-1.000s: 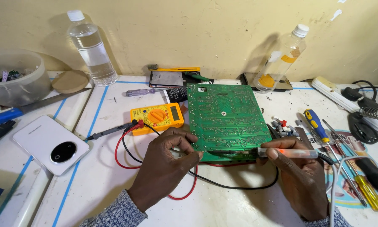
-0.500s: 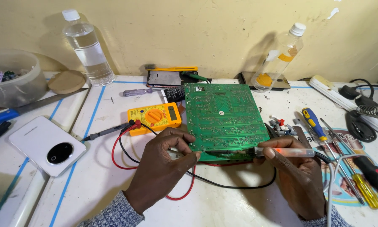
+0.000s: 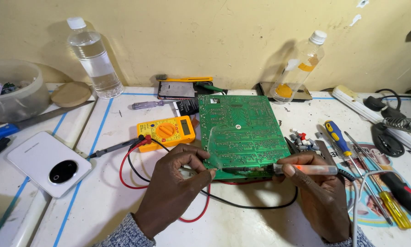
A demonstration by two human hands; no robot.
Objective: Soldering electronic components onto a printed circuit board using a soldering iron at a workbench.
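Here the right hand (image 3: 322,196) holds a soldering iron (image 3: 278,169), fingers wrapped tight, tip on the green board (image 3: 242,128) lying mid-table. The left hand (image 3: 175,190) pinches thin wire at the board's edge. A clear bottle (image 3: 94,57) holds water. Another bottle (image 3: 299,68) has an orange label. The grey bowl (image 3: 13,91) holds small bits.

Right hand (image 3: 322,192) gripping soldering iron (image 3: 301,169), tip at near edge of green circuit board (image 3: 242,132). Left hand (image 3: 175,183) pinching solder wire (image 3: 213,147) beside tip. Yellow multimeter (image 3: 166,131) just left, on white tabletop (image 3: 100,201).
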